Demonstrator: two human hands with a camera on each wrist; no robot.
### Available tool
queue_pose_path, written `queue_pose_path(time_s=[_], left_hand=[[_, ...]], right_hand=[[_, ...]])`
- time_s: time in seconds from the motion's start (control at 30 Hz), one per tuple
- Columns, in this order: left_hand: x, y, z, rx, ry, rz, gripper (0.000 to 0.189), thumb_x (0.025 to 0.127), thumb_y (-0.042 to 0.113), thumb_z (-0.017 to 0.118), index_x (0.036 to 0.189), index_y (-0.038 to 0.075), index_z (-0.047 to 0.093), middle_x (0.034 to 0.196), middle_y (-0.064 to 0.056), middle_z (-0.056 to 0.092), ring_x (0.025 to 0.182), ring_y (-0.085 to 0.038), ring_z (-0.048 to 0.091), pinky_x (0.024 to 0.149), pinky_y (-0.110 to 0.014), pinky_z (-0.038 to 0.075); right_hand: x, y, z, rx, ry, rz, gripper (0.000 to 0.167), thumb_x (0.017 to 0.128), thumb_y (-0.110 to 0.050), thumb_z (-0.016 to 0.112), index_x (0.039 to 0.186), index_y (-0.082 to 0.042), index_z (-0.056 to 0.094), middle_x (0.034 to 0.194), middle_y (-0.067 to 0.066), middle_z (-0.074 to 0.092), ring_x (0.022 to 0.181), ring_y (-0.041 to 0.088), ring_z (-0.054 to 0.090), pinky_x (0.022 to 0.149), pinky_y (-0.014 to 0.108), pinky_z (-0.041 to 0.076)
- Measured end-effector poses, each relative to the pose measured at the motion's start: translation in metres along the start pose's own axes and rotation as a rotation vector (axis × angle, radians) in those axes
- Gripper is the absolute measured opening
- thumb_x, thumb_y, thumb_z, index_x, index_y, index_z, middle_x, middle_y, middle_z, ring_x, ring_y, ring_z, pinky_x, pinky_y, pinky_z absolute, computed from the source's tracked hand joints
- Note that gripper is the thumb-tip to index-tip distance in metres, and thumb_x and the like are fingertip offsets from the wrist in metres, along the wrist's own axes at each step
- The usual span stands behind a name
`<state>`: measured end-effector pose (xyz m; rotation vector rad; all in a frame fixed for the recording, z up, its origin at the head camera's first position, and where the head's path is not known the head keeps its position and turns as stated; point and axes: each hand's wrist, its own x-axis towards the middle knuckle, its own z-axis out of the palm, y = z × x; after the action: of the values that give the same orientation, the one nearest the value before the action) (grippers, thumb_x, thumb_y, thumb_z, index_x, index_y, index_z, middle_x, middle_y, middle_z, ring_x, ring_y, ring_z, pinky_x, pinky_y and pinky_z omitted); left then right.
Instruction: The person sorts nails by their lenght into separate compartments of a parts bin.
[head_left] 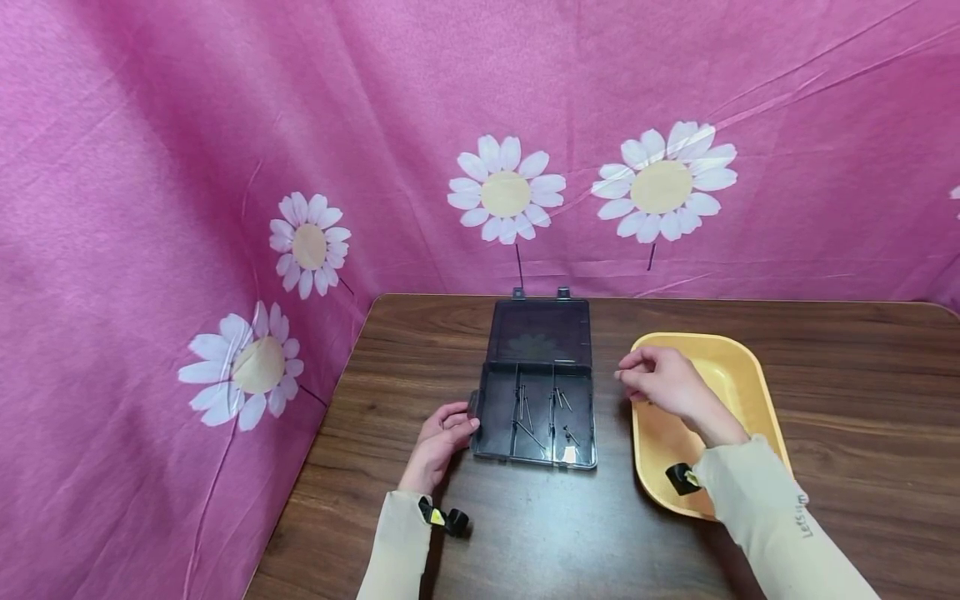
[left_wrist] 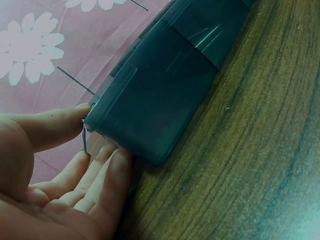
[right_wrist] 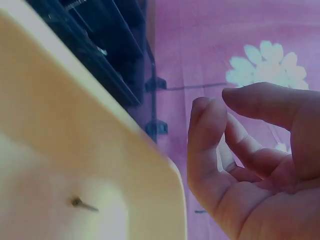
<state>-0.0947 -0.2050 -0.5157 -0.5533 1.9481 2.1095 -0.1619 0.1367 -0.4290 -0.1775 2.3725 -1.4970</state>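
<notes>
A dark translucent organizer box (head_left: 498, 450) lies with its lid (head_left: 540, 329) folded back toward the curtain. Long thin screws (head_left: 528, 412) lie in its middle compartment and several shorter ones (head_left: 564, 400) in the right one. My left hand (head_left: 438, 442) holds the box's left side, thumb at the upper rim and fingers lower down, around a side latch (left_wrist: 85, 140). Over the left rim of a yellow tray (head_left: 768, 417) hovers my right hand (head_left: 663, 383). Its fingers are loosely bent, thumb close to the index fingertip, with nothing visible between them. One small screw (right_wrist: 82, 204) lies in the tray.
The box and tray stand side by side on a brown wood-grain table (head_left: 540, 533). A pink curtain (head_left: 405, 125) with white daisies hangs along the table's back and left edges. Two clasps (head_left: 540, 292) stick out from the lid's far edge.
</notes>
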Motion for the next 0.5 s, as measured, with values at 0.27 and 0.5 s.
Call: queue_pose_path(time_s=[0.27, 0.5], left_hand=[[-0.003, 0.002, 0.001, 0.003, -0.001, 0.005, 0.051, 0.087, 0.003, 0.065, 0.133, -0.006, 0.044, 0.087, 0.009, 0.062, 0.076, -0.002, 0.06, 0.071, -0.022, 0.049], [-0.001, 0.001, 0.001, 0.001, -0.008, 0.009, 0.051, 0.087, 0.003, 0.065, 0.133, -0.006, 0.044, 0.086, 0.009, 0.063, 0.077, -0.003, 0.06, 0.071, -0.022, 0.05]], right_hand=[[0.001, 0.004, -0.018, -0.033, 0.014, 0.017, 0.029, 0.091, -0.011, 0.063, 0.108, 0.011, 0.056, 0.088, 0.013, 0.068, 0.067, 0.01, 0.065, 0.065, 0.028, 0.057], [0.003, 0.011, -0.025, -0.082, 0.023, 0.026, 0.027, 0.089, -0.011, 0.063, 0.106, 0.01, 0.057, 0.091, 0.016, 0.068, 0.068, 0.01, 0.066, 0.066, 0.027, 0.057]])
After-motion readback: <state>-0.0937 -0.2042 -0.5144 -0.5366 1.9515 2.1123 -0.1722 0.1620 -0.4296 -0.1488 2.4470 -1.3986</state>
